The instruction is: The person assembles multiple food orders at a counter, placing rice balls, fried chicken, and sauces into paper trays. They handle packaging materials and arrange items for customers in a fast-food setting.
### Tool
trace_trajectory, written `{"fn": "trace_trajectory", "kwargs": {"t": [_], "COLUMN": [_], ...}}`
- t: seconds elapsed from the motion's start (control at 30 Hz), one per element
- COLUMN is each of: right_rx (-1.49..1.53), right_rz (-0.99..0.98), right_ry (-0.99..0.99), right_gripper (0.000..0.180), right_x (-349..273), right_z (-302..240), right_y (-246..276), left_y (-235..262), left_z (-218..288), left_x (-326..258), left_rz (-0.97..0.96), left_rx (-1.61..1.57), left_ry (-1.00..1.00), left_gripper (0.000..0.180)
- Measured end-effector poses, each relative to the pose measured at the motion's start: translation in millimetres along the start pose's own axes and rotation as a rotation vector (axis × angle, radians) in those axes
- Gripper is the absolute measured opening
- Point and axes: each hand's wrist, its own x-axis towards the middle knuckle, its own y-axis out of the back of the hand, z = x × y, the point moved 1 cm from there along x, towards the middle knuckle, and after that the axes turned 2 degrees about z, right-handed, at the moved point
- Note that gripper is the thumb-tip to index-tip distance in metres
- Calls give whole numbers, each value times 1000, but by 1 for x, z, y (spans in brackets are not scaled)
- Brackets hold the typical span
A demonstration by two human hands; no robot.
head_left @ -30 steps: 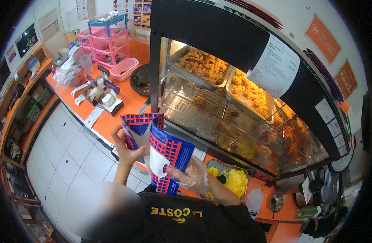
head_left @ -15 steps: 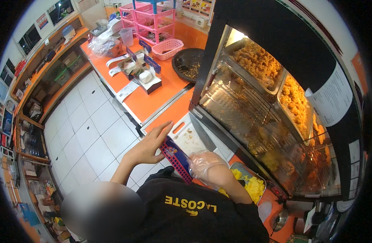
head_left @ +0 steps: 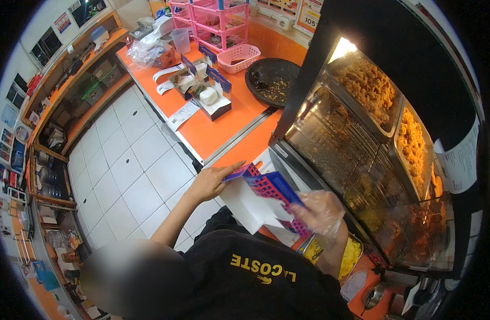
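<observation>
My bare left hand (head_left: 210, 184) has its fingertips on the left end of a cardboard food box (head_left: 274, 189). The box is blue with a red grid pattern, and its white inside shows as its walls stand apart. On the other side, my right hand (head_left: 320, 213), in a clear plastic glove and a little blurred, grips the box's right wall. Under the box lies a white cutting board (head_left: 263, 160), mostly covered, with a knife (head_left: 287, 176) along its far side. A metal tray of yellow food (head_left: 351, 258) sits beside my right forearm.
A lit glass cabinet (head_left: 357, 176) with trays of fried food (head_left: 362, 88) rises at right. On the orange counter (head_left: 223, 128) are filled boxes (head_left: 210, 98), a black stone mortar (head_left: 271, 80) and a pink basket (head_left: 238, 57). White floor tiles (head_left: 122, 154) lie at left.
The flat folded box has been spread open, showing its white inside. My right hand has moved right and up along with its wall; the view has shifted slightly.
</observation>
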Motion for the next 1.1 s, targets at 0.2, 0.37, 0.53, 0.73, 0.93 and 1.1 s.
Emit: {"fn": "trace_trajectory", "kwargs": {"t": [0.2, 0.37, 0.53, 0.73, 0.93, 1.1], "right_rx": [234, -79, -156, 284, 488, 404], "right_rz": [381, 342, 718, 675, 1079, 1098], "right_ry": [-308, -787, -444, -406, -584, -740], "right_gripper": [43, 55, 52, 26, 30, 38], "right_x": [31, 124, 157, 172, 103, 116], "right_z": [108, 86, 178, 187, 242, 206], "right_y": [-94, -152, -177, -190, -262, -260], "left_y": [-15, -4, 22, 46, 41, 26], "left_z": [-100, -97, -117, -232, -244, -322], "left_x": [12, 26, 47, 79, 127, 184], "left_rz": [200, 184, 121, -344, -482, 27], "left_rx": [172, 52, -281, -723, -846, -691], "left_ry": [211, 317, 306, 309, 446, 808], "left_gripper": [29, 34, 57, 50, 65, 78]}}
